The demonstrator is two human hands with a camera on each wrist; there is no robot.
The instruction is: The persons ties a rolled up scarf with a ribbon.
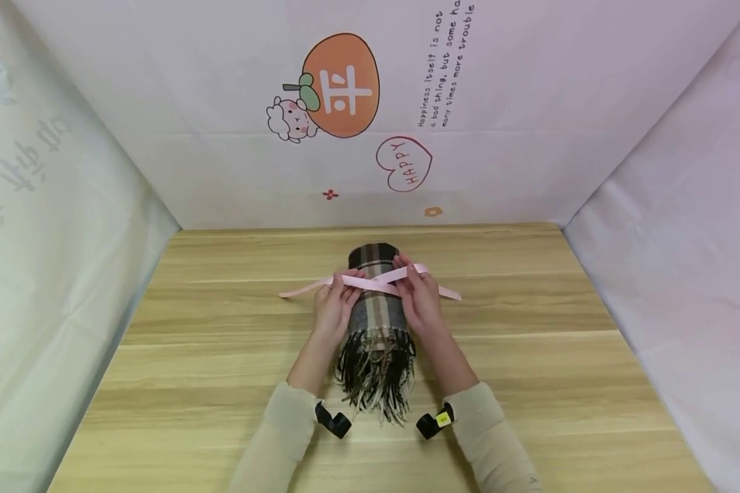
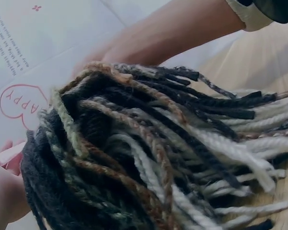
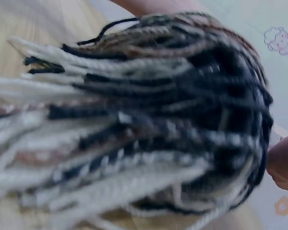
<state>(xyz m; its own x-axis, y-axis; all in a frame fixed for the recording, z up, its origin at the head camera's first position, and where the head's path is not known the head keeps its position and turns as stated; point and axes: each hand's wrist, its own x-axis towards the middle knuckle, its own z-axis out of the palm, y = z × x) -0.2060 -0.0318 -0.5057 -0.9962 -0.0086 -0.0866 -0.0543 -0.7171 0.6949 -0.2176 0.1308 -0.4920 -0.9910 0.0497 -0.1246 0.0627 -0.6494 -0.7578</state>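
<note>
A rolled plaid scarf (image 1: 377,316) in black, grey, white and brown lies lengthwise on the table, its fringe (image 1: 376,376) pointing toward the person. Across its upper part runs a pink ribbon (image 1: 376,282), whose two strands cross on top. My left hand (image 1: 335,308) pinches one strand at the scarf's left side. On the right side, my right hand (image 1: 422,302) pinches the other strand between thumb and fingers. Loose ribbon ends trail outward past both hands. Fringe (image 2: 149,143) fills most of the left wrist view; the right wrist view also shows mainly blurred fringe (image 3: 149,120), hiding most of each hand.
The wood-grain table (image 1: 222,356) extends on both sides of the scarf. A white printed backdrop (image 1: 222,171) rises behind it, with white cloth walls (image 1: 684,226) at left and right. Black wrist cameras (image 1: 428,426) sit below the sleeves, close to the fringe.
</note>
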